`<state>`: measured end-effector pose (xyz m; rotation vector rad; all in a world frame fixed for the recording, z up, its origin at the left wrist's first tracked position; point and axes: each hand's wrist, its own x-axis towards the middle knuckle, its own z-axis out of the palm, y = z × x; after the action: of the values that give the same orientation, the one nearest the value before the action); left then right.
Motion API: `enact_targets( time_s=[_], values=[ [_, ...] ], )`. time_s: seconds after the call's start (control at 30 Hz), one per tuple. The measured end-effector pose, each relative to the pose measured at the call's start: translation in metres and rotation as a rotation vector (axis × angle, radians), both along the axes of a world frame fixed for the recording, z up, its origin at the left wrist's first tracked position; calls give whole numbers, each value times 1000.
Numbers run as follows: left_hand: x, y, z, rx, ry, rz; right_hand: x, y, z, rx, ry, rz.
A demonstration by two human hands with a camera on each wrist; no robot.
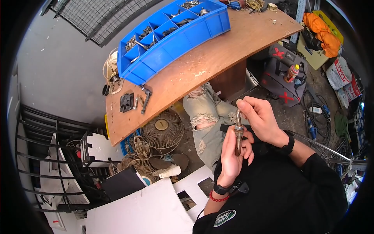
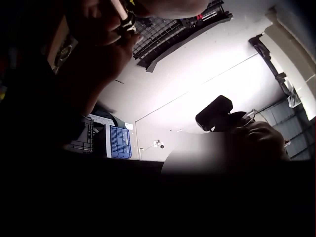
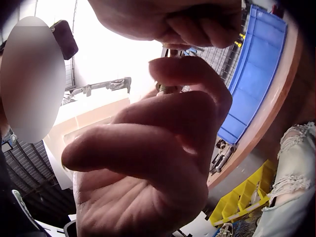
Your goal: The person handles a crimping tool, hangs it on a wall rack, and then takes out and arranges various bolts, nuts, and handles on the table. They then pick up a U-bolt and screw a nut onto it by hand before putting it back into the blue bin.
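Observation:
A metal hook bolt (image 1: 239, 130), with a bent upper end, a nut and washer midway and a brownish sleeve below, stands nearly upright between both hands in the head view. My left hand (image 1: 231, 158) holds its lower sleeve between thumb and fingers. Higher up, my right hand (image 1: 261, 119) pinches the bent end with thumb and forefinger. Fingers hide much of the bolt in the right wrist view, where a bit of its threaded metal (image 3: 168, 89) shows. The left wrist view is dark, with the metal piece (image 2: 120, 10) at its top edge.
Beyond the hands stands a wooden table (image 1: 187, 78) bearing a blue divided bin (image 1: 175, 43) of hardware. A small black fan (image 1: 127, 102), bolts and a black lever handle (image 1: 146, 99) lie at its near left corner. Below are a caged fan (image 1: 161, 126) and white board (image 1: 144, 206).

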<state>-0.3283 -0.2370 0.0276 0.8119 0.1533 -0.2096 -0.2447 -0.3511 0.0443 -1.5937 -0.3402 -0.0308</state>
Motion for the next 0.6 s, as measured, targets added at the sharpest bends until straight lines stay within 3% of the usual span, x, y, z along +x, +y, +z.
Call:
enact_targets(
  time_s=[0.1,0.23,0.37,0.47,0.6],
  values=[
    [0,-3,-6,206,-98,112,0,-1,1,6,3,-7],
    [0,5,-17,184,-126,24,-3,0,2,-28,-22,-3],
    [3,17,-30,-149,-98,-147,-4,0,4,-66,-84,24],
    [0,5,-12,50,-65,21,-6,-2,11,-43,-31,42],
    [1,-2,-9,207,-190,174,-5,-2,12,9,-55,46]
  ],
)
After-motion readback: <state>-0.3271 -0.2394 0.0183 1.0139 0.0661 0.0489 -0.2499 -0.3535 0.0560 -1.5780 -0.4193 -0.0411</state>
